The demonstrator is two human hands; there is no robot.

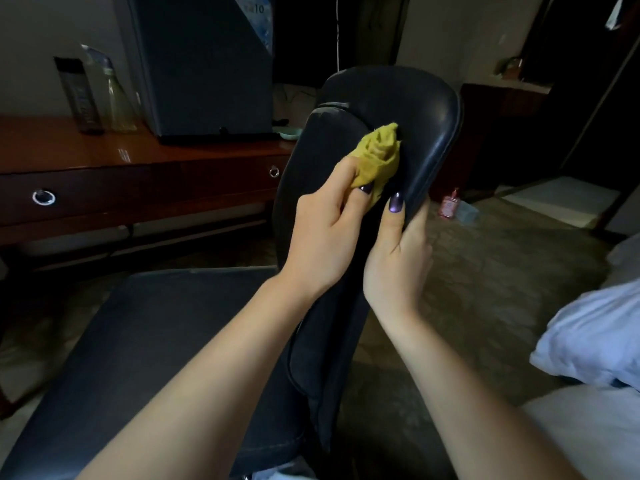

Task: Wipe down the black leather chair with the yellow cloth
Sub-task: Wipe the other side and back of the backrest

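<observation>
Up on the backrest [426, 109] of the black leather chair [325, 358], right in the groove where the front pad is meeting the rear shell, the yellow cloth [377, 154] is sitting bunched into a wad. I'm watching remotely off the head cam, so I'm calling it as it comes.

The left hand [322, 230] is gripping the cloth, fingers curled round its lower part, w/ the loose upper end poking fwd into the seam. I'm reading that bunching as deliberate: a tight wad is getting into a narrow crease where a flat cloth wouldn't.

The right hand [398, 258] is clamping the near edge of the backrest, thumb lying flat along the face. The other fingers are going round behind, out of my view, so I'm guessing they're wrapped but can't confirm. Prob a bracing grip, stopping the back from rocking or swivelling away while the left is pressing in.

The seat [138, 341] is lying lower-left, and I'm not able to tell if it's been wiped. Progress-wise I'm judging this as mid-job, detail work on the upper back.

Off to the left a wooden desk [104, 150] is carrying bottles [83, 95] and a grey box [207, 64]. A small red bottle [449, 204] is standing on the floor beyond the chair, apart from both hands. Light's dim, so dust or streaks aren't showing for me.
</observation>
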